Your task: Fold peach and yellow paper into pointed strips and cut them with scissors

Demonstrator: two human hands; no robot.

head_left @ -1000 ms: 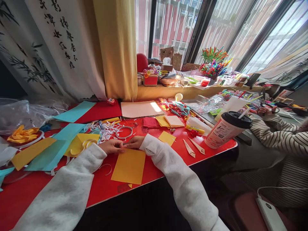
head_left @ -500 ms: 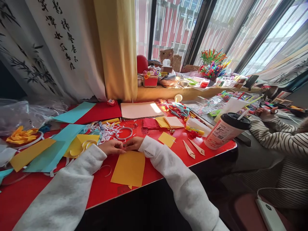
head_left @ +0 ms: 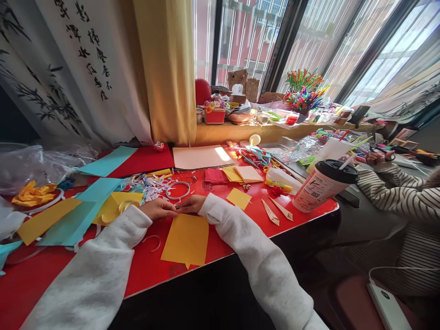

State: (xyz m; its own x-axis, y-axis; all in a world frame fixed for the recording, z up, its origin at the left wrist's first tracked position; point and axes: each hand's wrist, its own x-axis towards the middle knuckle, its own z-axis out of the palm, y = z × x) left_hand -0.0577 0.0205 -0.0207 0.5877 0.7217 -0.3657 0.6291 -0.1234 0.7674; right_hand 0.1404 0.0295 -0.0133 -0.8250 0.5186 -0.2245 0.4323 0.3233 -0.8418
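Observation:
A yellow sheet of paper [head_left: 185,239] lies at the front edge of the red table, with a small yellow tip poking out under its lower edge. My left hand [head_left: 160,209] pinches at the sheet's upper left corner, fingers pressed together. Meeting it there, my right hand [head_left: 191,204] is closed on the top edge. The fingertips nearly touch, and what exactly lies between them is too small to make out. Just beyond my hands is a silvery ring [head_left: 178,189] beside a heap of white paper shreds [head_left: 154,189].
Yellow and blue paper strips [head_left: 74,220] lie at the left. To the right are a small yellow square [head_left: 238,198], two folded pale paper pieces [head_left: 271,212], a glue stick [head_left: 279,185] and a tall drink cup [head_left: 318,188]. A co-worker in striped sleeves [head_left: 388,185] sits at the far right.
The yellow sheet has turned slightly and shifted a little to the right and away from me. My hands have risen very slightly, still together at its top edge.

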